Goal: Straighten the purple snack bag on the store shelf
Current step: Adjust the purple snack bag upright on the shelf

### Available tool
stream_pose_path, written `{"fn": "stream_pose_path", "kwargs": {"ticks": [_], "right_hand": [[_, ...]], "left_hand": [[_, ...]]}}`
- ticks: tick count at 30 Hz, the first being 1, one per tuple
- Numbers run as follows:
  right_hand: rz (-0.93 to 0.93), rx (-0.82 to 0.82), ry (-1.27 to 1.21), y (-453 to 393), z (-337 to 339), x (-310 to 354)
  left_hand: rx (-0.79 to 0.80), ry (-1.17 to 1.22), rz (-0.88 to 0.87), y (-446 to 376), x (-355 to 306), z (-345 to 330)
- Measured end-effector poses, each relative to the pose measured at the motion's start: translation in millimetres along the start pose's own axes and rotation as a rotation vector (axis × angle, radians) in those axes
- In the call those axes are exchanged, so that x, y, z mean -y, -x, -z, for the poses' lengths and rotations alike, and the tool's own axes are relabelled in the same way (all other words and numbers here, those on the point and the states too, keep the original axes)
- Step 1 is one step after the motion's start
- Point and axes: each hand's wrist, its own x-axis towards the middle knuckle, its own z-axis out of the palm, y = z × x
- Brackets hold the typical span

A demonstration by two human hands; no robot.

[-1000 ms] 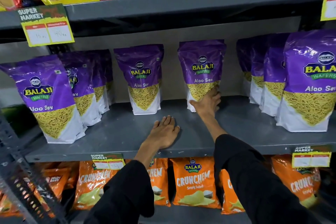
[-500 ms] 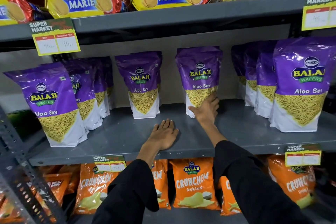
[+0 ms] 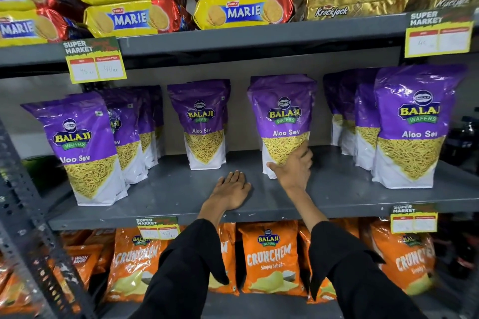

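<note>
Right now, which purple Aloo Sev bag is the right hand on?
The Aloo Sev bag right of centre, standing alone; the right hand rests against its lower front. No hand touches the others.

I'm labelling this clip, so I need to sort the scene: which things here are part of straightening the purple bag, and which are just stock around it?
In the job:
- purple Aloo Sev bag, standing
- right hand, open against the bag's lower front
- left hand, flat on the grey shelf

Just around:
- other Aloo Sev bags
- Marie biscuit packs
- Krackjack packs
- orange Crunchem bags
- price tags

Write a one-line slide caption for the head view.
Right hand steadies a purple Aloo Sev bag; left hand rests flat on the shelf.
</note>
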Motion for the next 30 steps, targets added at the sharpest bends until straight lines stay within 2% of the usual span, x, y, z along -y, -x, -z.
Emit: {"fn": "stream_pose_path", "kwargs": {"ticks": [19, 30], "right_hand": [[0.062, -0.046, 0.004, 55.7, 42.7, -21.0], [0.071, -0.099, 0.048, 65.3, 45.8, -23.5]], "left_hand": [[-0.049, -0.012, -0.012, -2.1, 2.6, -4.5], [-0.035, 0.003, 0.006, -5.4, 5.1, -5.7]]}}
